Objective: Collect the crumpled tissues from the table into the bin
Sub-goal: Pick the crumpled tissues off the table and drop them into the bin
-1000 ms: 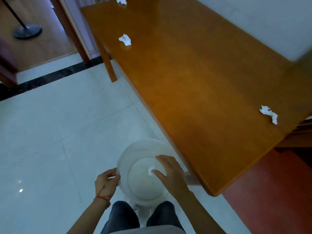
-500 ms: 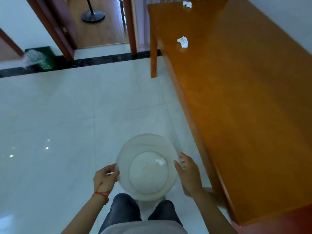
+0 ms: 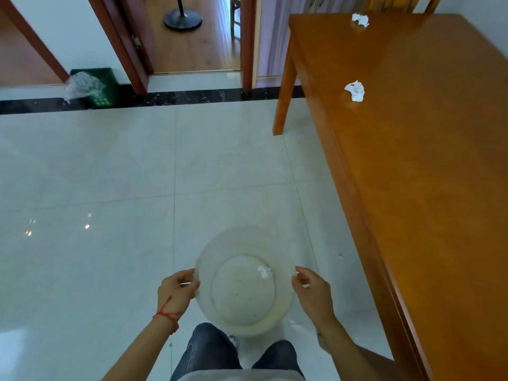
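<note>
Tissues (image 3: 355,90) wait ahead on the bench (image 3: 428,166), so my left hand (image 3: 176,288) and right hand (image 3: 312,291) carry the bin (image 3: 244,281), fingers (image 3: 298,270) clasping its rim.

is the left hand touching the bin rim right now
Touching. In the head view the left hand has its fingers curled on the left edge of the bin, with no gap showing; the right hand grips the opposite side.

Red string (image 3: 167,314) on left wrist; dark jeans (image 3: 209,350); bare forearms.
</note>
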Demonstrator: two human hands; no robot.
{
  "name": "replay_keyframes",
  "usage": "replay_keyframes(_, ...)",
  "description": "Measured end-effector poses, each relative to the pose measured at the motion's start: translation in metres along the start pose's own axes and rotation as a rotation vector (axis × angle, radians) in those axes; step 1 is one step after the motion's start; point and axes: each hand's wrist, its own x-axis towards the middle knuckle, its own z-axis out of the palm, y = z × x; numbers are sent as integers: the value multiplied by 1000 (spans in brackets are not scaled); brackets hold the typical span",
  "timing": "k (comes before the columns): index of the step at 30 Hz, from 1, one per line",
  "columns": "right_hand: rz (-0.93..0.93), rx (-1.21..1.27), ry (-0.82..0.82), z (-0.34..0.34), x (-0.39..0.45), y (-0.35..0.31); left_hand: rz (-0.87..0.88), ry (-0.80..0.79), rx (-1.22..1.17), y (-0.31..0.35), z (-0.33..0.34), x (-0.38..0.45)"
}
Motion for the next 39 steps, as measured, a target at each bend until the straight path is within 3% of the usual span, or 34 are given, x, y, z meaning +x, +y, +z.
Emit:
replay_keyframes(11, -52, -23, 22, 36, 92, -80, 2, -4, -25, 60, -28, 108)
replay_keyframes(28, -162, -25, 3, 21, 303, -213, 32, 97, -76, 215, -6, 267)
replay_keyframes(39, -62, 110, 164, 52, 390, -279, 134, -58, 8, 313, -22, 403)
